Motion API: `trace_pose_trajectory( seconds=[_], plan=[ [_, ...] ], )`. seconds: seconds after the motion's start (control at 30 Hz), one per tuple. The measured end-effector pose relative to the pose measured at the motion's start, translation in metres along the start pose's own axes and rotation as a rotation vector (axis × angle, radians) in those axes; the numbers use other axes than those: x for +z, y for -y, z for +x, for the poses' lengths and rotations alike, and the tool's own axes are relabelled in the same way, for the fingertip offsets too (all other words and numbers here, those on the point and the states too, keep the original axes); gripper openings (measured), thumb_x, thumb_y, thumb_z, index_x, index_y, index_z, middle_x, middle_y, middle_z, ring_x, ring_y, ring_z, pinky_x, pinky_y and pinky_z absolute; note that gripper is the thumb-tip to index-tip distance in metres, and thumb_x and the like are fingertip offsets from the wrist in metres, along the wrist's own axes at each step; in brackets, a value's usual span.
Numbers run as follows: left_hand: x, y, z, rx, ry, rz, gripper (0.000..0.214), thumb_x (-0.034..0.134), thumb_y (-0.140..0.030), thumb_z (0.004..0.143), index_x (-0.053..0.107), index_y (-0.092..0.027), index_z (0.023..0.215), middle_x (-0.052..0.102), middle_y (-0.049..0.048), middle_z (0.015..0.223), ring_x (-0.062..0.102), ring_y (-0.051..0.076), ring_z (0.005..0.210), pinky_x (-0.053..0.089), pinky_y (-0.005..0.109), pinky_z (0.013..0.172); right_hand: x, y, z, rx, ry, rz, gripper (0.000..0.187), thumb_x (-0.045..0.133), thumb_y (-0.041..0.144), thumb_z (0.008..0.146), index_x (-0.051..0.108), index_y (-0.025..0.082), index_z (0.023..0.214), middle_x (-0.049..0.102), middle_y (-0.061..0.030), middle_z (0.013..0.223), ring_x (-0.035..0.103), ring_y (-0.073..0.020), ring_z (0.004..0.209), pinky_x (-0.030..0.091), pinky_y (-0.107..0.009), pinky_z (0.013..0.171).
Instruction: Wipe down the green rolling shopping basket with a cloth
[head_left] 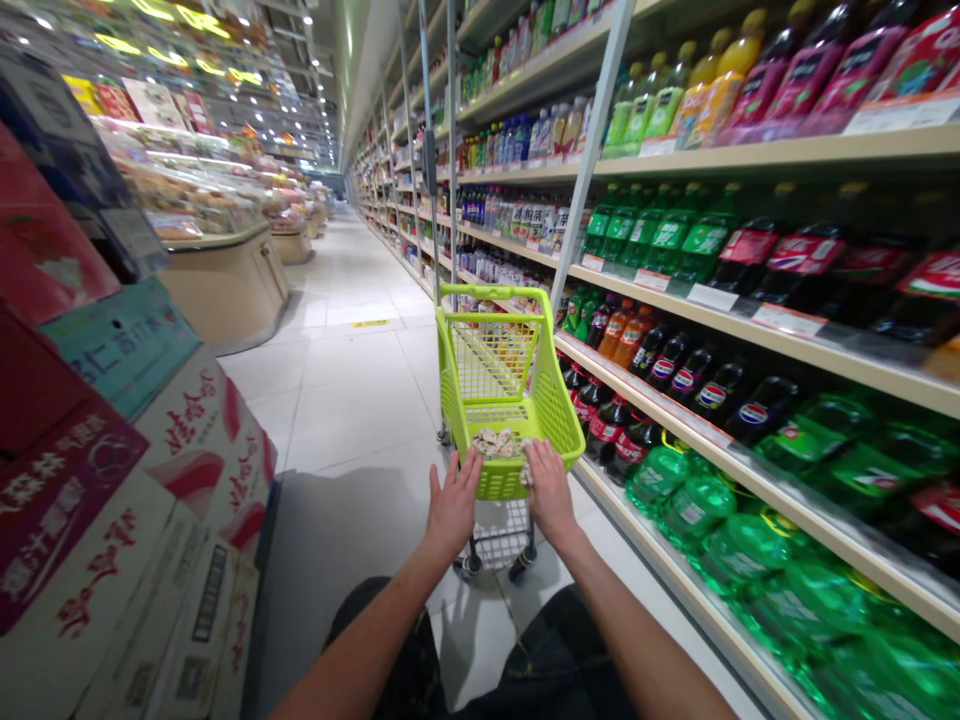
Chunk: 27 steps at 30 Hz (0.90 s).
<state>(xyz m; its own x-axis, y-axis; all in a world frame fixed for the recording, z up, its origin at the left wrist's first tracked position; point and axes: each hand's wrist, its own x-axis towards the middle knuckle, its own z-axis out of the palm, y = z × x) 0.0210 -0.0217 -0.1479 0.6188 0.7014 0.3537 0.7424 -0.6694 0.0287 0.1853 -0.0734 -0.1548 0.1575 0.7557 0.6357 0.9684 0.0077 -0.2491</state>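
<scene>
My left hand (pixel 454 505) and my right hand (pixel 551 493) rest on the near rim of a small lime-green plastic shopping cart (pixel 555 420), fingers hooked over its edge. The cart stands on a wire frame with small castors (pixel 487 560) and has a tall handle arching across its far end. Inside lies a crumpled, pale patterned package (pixel 495 443), close to my hands and partly hidden by the rim. A tall flag pole rises from the cart's back. My forearms reach forward from the bottom of the view.
Shelves of bottled soft drinks (pixel 750 320) line the right side close to the cart. Stacked printed cartons (pixel 127 500) stand at the left. A white tiled floor (pixel 352 410) runs ahead between them, past glass-fronted food counters (pixel 225 285) at the far left.
</scene>
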Motion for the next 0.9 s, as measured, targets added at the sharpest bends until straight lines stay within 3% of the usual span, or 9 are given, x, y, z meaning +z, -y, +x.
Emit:
trace_pose_trajectory(
  seconds=[0.13,0.27,0.4,0.5,0.9],
  plan=[
    [0.000,-0.001,0.001,0.006,0.002,-0.056,0.065,0.029,0.000,0.072,0.028,-0.019,0.134,0.029,0.0058,0.141,0.023,0.023,0.131,0.022,0.055,0.101,0.012,0.022,-0.002,-0.079,0.031,0.022,0.053,0.033,-0.001,0.073,0.045,0.009,0.124,0.045,-0.0153,0.129,0.026,-0.0210,0.129,0.028,-0.046,0.102],
    [-0.010,0.014,0.019,0.057,0.010,-0.081,0.060,0.031,-0.003,0.073,0.034,-0.018,0.131,0.033,0.0060,0.140,0.023,0.023,0.131,0.024,0.052,0.101,0.021,0.036,-0.006,-0.166,0.049,0.072,0.054,0.033,0.000,0.074,0.043,0.012,0.126,0.046,-0.0129,0.129,0.025,-0.0193,0.129,0.029,-0.045,0.102],
    [-0.024,0.029,0.051,0.155,0.053,-0.039,0.059,0.031,-0.002,0.073,0.038,-0.021,0.128,0.035,0.0038,0.138,0.021,0.024,0.131,0.021,0.053,0.102,0.012,0.010,-0.006,-0.061,0.025,0.038,0.055,0.033,-0.002,0.071,0.045,0.010,0.124,0.047,-0.0163,0.127,0.027,-0.0216,0.128,0.030,-0.048,0.101],
    [-0.028,0.030,0.064,0.237,0.097,-0.024,0.051,0.031,-0.004,0.075,0.046,-0.022,0.120,0.042,0.0035,0.135,0.024,0.022,0.130,0.018,0.054,0.103,0.008,-0.008,-0.005,-0.028,0.025,0.043,0.057,0.033,-0.004,0.070,0.047,0.010,0.123,0.048,-0.0162,0.126,0.029,-0.0215,0.127,0.032,-0.048,0.100],
    [-0.019,-0.005,0.053,0.180,0.045,-0.084,0.037,0.035,-0.011,0.080,0.050,-0.020,0.112,0.047,0.0051,0.129,0.024,0.023,0.130,0.017,0.053,0.104,-0.001,-0.042,0.000,-0.085,0.071,0.173,0.061,0.033,-0.003,0.061,0.049,0.007,0.119,0.048,-0.0144,0.126,0.033,-0.0195,0.125,0.031,-0.044,0.103]
  ],
)
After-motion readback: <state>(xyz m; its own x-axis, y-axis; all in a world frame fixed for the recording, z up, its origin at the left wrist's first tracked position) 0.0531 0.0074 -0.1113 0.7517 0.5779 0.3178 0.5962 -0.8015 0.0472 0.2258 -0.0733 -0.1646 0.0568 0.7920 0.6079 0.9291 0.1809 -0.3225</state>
